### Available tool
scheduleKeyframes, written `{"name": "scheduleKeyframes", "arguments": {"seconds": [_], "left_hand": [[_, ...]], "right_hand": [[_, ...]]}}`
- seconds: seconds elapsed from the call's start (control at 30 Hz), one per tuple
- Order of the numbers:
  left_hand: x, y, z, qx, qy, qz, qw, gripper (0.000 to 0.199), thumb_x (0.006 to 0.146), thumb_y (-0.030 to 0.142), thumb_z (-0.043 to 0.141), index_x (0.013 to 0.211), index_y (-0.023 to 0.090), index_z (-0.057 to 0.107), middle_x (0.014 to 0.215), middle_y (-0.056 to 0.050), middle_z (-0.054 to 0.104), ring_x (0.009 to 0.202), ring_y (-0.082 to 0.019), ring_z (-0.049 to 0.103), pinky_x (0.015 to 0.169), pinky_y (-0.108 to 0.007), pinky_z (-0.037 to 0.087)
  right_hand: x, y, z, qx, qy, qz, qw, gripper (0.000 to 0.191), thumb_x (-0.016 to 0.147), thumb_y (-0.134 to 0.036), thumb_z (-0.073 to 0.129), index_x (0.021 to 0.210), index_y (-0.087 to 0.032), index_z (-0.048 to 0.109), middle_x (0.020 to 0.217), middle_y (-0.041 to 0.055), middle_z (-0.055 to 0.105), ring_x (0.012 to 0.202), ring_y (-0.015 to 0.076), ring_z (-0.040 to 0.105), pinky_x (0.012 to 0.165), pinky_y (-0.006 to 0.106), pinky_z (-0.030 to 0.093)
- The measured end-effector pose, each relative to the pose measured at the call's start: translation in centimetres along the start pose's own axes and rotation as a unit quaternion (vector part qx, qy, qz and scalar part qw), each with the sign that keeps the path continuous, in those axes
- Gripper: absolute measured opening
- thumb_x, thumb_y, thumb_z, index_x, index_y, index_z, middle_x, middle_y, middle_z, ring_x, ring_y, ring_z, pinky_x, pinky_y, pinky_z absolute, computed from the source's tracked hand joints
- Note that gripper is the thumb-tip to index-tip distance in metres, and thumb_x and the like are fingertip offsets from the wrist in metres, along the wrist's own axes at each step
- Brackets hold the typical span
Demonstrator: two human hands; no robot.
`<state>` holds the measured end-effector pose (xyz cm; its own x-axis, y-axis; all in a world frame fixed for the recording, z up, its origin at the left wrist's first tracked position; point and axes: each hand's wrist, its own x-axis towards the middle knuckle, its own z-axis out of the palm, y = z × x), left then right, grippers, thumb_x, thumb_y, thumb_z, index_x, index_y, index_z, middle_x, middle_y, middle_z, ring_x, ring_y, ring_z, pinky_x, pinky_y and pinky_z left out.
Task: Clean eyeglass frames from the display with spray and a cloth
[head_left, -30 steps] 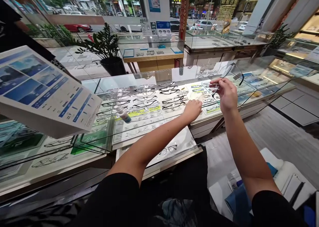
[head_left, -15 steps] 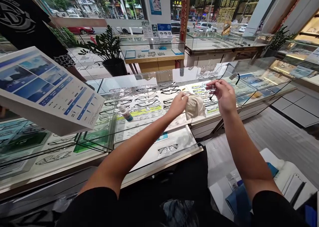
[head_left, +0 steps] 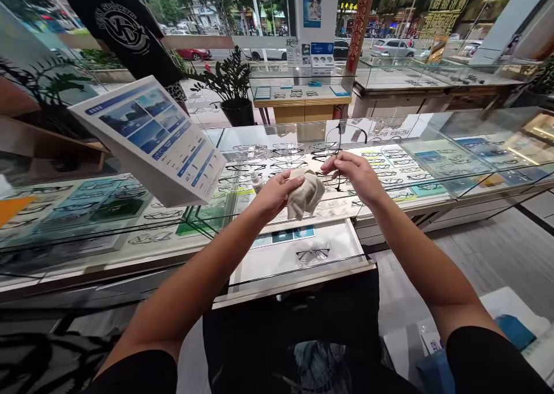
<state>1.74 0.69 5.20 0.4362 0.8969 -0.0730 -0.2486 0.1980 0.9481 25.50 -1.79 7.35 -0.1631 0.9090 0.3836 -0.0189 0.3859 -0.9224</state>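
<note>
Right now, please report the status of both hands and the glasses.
Left hand holding beige cloth. Right hand holding glasses. Small bottle partly behind left hand.

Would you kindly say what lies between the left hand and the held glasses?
Between the left hand and the glasses, the head view shows a beige cloth.

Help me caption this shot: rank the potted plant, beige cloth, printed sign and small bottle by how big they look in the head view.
1. Printed sign
2. Potted plant
3. Beige cloth
4. Small bottle, its lower part apparently hidden by the left hand
</note>
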Motion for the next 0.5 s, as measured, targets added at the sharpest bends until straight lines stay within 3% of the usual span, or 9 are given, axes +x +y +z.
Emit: {"name": "scheduleKeyframes", "arguments": {"seconds": [0.27, 0.5], "left_hand": [[-0.4, -1.0, -2.2, 0.107, 0.031, 0.168, 0.980, 0.052, 0.074, 0.059, 0.097, 0.096, 0.017, 0.074, 0.086, 0.000, 0.071, 0.076, -0.013, 0.063, 0.072, -0.024, 0.052], [-1.7, -2.0, -1.9, 0.155, 0.031, 0.177, 0.971, 0.047, 0.081, 0.051, 0.093, 0.104, 0.019, 0.068, 0.101, -0.003, 0.071, 0.076, -0.013, 0.065, 0.067, -0.024, 0.053]], "right_hand": [[2.6, 3.0, 1.3, 0.092, -0.060, 0.033, 0.993, 0.022, 0.089, -0.041, 0.075, 0.081, -0.021, 0.075, 0.102, 0.0069, 0.079, 0.092, 0.0197, 0.071, 0.079, 0.032, 0.053], [1.3, 4.9, 1.3, 0.169, -0.119, 0.087, 0.974, 0.023, 0.089, -0.040, 0.077, 0.080, -0.018, 0.076, 0.115, 0.0127, 0.081, 0.089, 0.0193, 0.072, 0.077, 0.031, 0.053]]}}
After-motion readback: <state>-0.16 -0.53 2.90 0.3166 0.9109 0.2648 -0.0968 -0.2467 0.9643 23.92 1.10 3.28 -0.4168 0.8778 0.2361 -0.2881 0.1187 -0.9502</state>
